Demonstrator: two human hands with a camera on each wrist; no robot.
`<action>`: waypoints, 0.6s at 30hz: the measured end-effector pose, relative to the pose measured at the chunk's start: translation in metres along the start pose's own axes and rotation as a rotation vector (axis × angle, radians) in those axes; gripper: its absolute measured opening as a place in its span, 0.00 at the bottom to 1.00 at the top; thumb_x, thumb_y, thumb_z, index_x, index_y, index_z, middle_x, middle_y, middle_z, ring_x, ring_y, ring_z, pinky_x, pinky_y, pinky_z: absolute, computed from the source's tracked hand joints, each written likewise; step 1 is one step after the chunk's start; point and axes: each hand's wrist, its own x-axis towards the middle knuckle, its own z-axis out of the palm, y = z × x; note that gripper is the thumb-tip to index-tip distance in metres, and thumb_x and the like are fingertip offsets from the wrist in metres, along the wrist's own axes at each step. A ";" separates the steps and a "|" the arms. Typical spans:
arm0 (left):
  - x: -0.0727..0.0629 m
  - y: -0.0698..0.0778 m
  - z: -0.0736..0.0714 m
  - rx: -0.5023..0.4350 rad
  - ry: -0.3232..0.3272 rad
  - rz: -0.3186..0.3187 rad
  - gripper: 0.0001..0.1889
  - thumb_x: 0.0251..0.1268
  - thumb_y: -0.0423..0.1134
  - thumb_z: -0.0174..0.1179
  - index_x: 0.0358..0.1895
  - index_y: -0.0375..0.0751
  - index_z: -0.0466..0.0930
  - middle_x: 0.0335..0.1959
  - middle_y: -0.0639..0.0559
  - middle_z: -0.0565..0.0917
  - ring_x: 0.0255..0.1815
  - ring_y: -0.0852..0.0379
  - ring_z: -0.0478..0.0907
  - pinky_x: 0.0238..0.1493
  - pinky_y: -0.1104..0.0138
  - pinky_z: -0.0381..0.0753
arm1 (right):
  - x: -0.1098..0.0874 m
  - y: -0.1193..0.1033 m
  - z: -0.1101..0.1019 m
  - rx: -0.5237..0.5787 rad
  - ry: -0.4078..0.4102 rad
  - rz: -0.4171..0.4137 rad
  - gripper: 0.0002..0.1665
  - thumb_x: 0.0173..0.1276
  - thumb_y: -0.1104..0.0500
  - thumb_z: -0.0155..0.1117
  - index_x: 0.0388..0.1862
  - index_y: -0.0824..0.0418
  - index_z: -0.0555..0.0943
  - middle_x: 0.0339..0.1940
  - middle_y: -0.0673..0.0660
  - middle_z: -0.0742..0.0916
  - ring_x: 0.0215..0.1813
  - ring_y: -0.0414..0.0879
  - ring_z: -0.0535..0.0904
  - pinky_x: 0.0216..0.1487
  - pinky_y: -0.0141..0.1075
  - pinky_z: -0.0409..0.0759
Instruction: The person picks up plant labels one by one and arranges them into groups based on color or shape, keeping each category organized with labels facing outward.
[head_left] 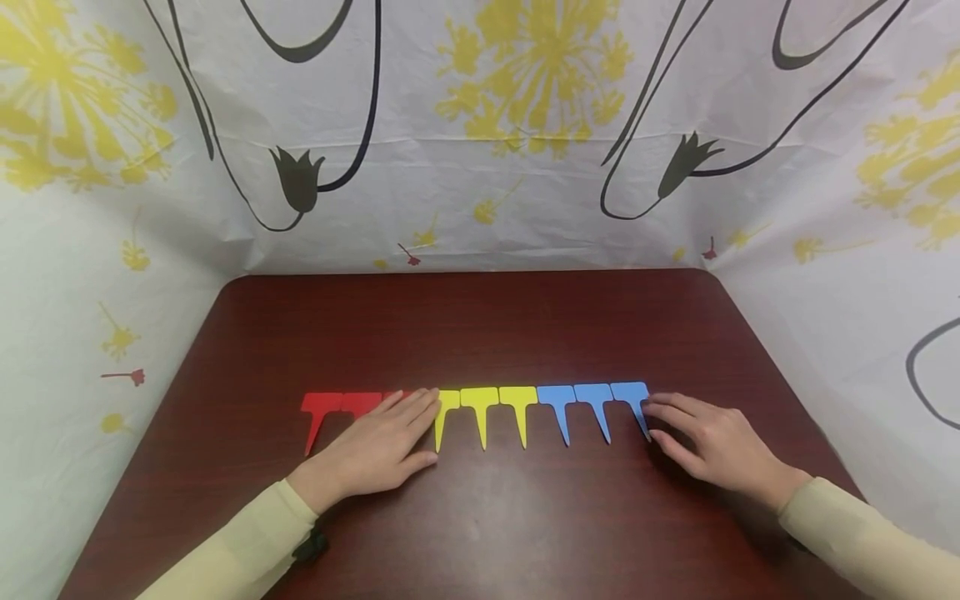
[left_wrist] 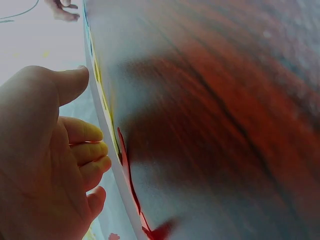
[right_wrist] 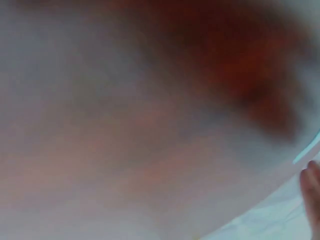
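A row of T-shaped plant labels lies edge to edge on the table: red labels (head_left: 322,403) at the left, three yellow labels (head_left: 480,398) in the middle, three blue labels (head_left: 592,395) at the right. My left hand (head_left: 375,446) lies over the red end, fingers straight, fingertips at the first yellow label. It hides part of the red ones. At the other end, my right hand (head_left: 723,442) has loosely bent fingers touching the last blue label's outer edge, thumb near its pointed tip. The left wrist view shows the left hand (left_wrist: 55,150) beside the labels, edge-on.
The dark red-brown table (head_left: 480,325) has rounded far corners. White cloth (head_left: 480,242) with yellow and grey flower prints hangs behind and on both sides. A small dark object (head_left: 311,547) shows under the left sleeve. The right wrist view is mostly blurred.
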 end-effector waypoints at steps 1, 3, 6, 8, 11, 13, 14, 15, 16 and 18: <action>0.000 0.000 0.000 -0.001 0.001 -0.001 0.41 0.74 0.64 0.50 0.79 0.41 0.58 0.81 0.47 0.56 0.80 0.51 0.52 0.78 0.53 0.50 | 0.002 0.001 0.000 -0.012 -0.038 0.030 0.26 0.62 0.49 0.70 0.59 0.55 0.85 0.59 0.54 0.84 0.53 0.47 0.85 0.31 0.43 0.84; 0.001 0.000 0.000 0.001 0.002 0.001 0.41 0.74 0.64 0.50 0.79 0.41 0.58 0.81 0.47 0.56 0.80 0.51 0.52 0.77 0.53 0.50 | 0.004 0.002 -0.001 -0.028 -0.114 0.073 0.31 0.62 0.48 0.71 0.64 0.54 0.82 0.65 0.56 0.81 0.59 0.50 0.81 0.35 0.46 0.85; 0.003 0.000 0.000 0.004 0.000 0.007 0.41 0.74 0.64 0.49 0.79 0.41 0.58 0.81 0.47 0.56 0.80 0.51 0.52 0.78 0.53 0.50 | 0.006 0.004 0.000 -0.033 -0.204 0.109 0.34 0.64 0.46 0.71 0.68 0.54 0.79 0.70 0.58 0.77 0.66 0.53 0.76 0.42 0.50 0.85; 0.003 0.000 0.000 0.003 -0.002 0.011 0.41 0.74 0.64 0.49 0.79 0.41 0.58 0.81 0.47 0.56 0.80 0.51 0.52 0.78 0.52 0.50 | 0.005 0.004 0.001 -0.032 -0.242 0.124 0.34 0.65 0.44 0.70 0.69 0.54 0.79 0.71 0.58 0.76 0.68 0.55 0.74 0.46 0.52 0.84; 0.003 0.000 0.001 -0.001 -0.004 0.014 0.41 0.74 0.64 0.49 0.79 0.41 0.58 0.81 0.47 0.56 0.80 0.51 0.51 0.78 0.53 0.50 | 0.001 0.005 0.003 -0.035 -0.273 0.147 0.34 0.66 0.42 0.69 0.69 0.54 0.79 0.72 0.58 0.76 0.69 0.56 0.73 0.49 0.53 0.83; 0.004 0.000 0.000 -0.006 0.000 0.017 0.41 0.74 0.64 0.49 0.79 0.40 0.58 0.81 0.47 0.56 0.80 0.51 0.52 0.78 0.53 0.50 | -0.001 0.005 0.004 -0.037 -0.279 0.158 0.34 0.67 0.42 0.69 0.69 0.54 0.79 0.72 0.58 0.75 0.69 0.55 0.74 0.50 0.53 0.83; 0.004 0.000 0.000 -0.009 0.002 0.017 0.41 0.74 0.64 0.49 0.79 0.40 0.58 0.81 0.47 0.56 0.80 0.51 0.52 0.77 0.53 0.50 | -0.002 0.005 0.005 -0.039 -0.280 0.161 0.35 0.67 0.42 0.69 0.69 0.54 0.79 0.72 0.58 0.75 0.69 0.55 0.74 0.50 0.53 0.83; 0.004 0.001 0.000 -0.012 0.005 0.018 0.40 0.74 0.64 0.49 0.79 0.40 0.58 0.80 0.47 0.56 0.80 0.51 0.52 0.77 0.52 0.51 | -0.003 0.005 0.005 -0.041 -0.278 0.164 0.34 0.67 0.42 0.69 0.69 0.54 0.79 0.72 0.58 0.76 0.69 0.55 0.74 0.50 0.53 0.83; 0.004 0.001 0.000 -0.013 0.007 0.019 0.40 0.74 0.64 0.50 0.79 0.40 0.59 0.80 0.46 0.57 0.80 0.50 0.52 0.77 0.52 0.51 | -0.003 0.005 0.004 -0.043 -0.276 0.166 0.34 0.66 0.42 0.69 0.69 0.54 0.79 0.72 0.58 0.76 0.68 0.55 0.74 0.50 0.53 0.83; 0.004 0.001 0.000 -0.018 0.008 0.017 0.40 0.74 0.63 0.50 0.78 0.40 0.59 0.80 0.46 0.57 0.80 0.50 0.52 0.77 0.52 0.51 | -0.003 0.005 0.005 -0.042 -0.270 0.165 0.34 0.66 0.42 0.70 0.68 0.54 0.79 0.71 0.58 0.76 0.67 0.54 0.75 0.50 0.53 0.83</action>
